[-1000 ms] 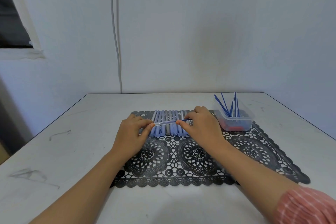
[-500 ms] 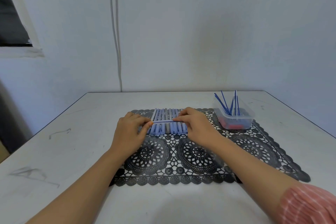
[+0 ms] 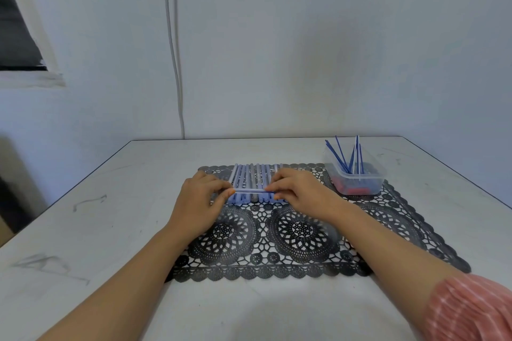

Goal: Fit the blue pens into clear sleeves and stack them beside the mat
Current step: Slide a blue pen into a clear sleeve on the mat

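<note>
Both hands, left hand point(image 3: 198, 207) and right hand point(image 3: 297, 192), pinch one thin clear plastic sleeve point(image 3: 249, 190) crosswise above the black lace mat point(image 3: 304, 232), over the row of sleeved blue pens point(image 3: 250, 180).

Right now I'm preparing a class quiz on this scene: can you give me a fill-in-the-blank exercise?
1. The black lace mat lies on a ____ table.
2. The clear tub holds thin ____ refills.
3. Both hands, left hand and right hand, pinch one clear ____ between them.
4. The row of pens lies ____ the mat.

Answers: white; blue; sleeve; on
</note>
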The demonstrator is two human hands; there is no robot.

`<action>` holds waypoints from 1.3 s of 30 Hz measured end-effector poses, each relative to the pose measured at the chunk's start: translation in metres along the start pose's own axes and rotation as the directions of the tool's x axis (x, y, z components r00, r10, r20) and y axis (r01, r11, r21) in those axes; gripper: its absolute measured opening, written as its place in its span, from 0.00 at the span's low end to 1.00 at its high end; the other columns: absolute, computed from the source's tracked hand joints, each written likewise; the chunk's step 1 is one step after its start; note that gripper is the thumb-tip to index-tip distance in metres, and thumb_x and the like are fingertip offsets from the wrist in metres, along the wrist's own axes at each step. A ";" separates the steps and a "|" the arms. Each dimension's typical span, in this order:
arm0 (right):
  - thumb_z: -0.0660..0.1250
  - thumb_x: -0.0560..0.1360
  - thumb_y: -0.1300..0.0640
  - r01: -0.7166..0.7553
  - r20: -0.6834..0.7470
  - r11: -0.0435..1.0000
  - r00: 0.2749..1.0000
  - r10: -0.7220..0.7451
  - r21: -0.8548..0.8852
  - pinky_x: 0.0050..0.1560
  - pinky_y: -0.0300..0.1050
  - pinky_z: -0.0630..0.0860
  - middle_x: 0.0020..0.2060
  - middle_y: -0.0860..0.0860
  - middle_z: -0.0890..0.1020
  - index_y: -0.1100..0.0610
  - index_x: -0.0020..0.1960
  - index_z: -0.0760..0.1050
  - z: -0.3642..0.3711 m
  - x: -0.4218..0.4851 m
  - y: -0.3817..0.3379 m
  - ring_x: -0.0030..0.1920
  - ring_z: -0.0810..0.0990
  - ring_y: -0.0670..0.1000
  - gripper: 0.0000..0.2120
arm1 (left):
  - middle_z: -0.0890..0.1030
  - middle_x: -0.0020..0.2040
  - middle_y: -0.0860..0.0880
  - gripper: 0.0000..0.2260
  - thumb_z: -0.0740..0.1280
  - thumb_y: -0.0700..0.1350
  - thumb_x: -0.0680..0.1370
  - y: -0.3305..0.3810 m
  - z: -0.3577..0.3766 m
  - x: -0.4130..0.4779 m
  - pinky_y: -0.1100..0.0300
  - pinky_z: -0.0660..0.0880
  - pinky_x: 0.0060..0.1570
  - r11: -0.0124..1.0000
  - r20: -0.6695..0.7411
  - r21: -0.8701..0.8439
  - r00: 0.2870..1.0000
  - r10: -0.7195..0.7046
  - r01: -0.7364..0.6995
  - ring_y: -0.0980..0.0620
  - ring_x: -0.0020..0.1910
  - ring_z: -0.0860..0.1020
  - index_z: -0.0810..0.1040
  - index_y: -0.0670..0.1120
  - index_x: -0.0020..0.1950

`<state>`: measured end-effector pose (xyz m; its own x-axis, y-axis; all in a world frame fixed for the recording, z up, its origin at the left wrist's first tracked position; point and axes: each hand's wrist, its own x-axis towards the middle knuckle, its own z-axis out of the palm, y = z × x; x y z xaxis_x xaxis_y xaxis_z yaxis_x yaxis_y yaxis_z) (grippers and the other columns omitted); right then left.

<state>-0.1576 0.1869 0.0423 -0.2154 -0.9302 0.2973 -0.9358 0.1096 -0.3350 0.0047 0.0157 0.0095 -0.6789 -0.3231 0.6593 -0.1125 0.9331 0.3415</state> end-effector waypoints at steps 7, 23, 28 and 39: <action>0.69 0.74 0.57 -0.006 -0.105 0.997 0.994 0.014 0.074 0.48 0.36 0.72 0.46 0.50 0.79 0.58 0.51 0.81 0.001 0.000 -0.001 0.43 0.75 0.45 0.08 | 0.77 0.37 0.60 0.12 0.63 0.53 0.75 0.005 -0.002 0.000 0.67 0.62 0.43 1.000 0.013 -0.025 1.000 0.016 -0.016 0.62 0.41 0.68 0.83 0.50 0.47; 0.71 0.69 0.48 0.035 -0.207 0.986 0.978 0.000 0.164 0.41 0.44 0.77 0.36 0.46 0.80 0.52 0.42 0.82 0.003 -0.003 0.000 0.37 0.77 0.45 0.08 | 0.78 0.38 0.60 0.06 0.67 0.46 0.76 0.007 -0.004 -0.003 0.64 0.69 0.43 0.988 0.078 -0.155 0.997 0.010 0.002 0.57 0.44 0.72 0.83 0.48 0.48; 0.68 0.69 0.43 0.040 -0.180 0.994 0.984 -0.021 0.104 0.39 0.38 0.74 0.35 0.39 0.76 0.52 0.43 0.81 0.003 -0.004 0.002 0.36 0.73 0.38 0.13 | 0.76 0.38 0.62 0.07 0.67 0.48 0.77 0.008 -0.002 -0.002 0.65 0.67 0.42 0.993 0.070 -0.119 0.997 0.018 -0.010 0.58 0.44 0.71 0.83 0.48 0.48; 0.63 0.77 0.53 -0.142 -0.438 0.896 0.833 0.338 0.421 0.33 0.40 0.68 0.27 0.51 0.78 0.54 0.47 0.82 -0.017 -0.002 0.001 0.28 0.72 0.49 0.10 | 0.78 0.38 0.58 0.12 0.63 0.52 0.76 0.009 -0.003 -0.001 0.67 0.66 0.43 0.996 0.044 -0.084 0.999 0.020 -0.016 0.59 0.42 0.71 0.83 0.48 0.49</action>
<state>-0.1623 0.1949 0.0565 -0.6179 -0.5844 0.5260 -0.6903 0.0830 -0.7187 0.0067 0.0243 0.0136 -0.7126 -0.2973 0.6355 -0.0405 0.9217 0.3858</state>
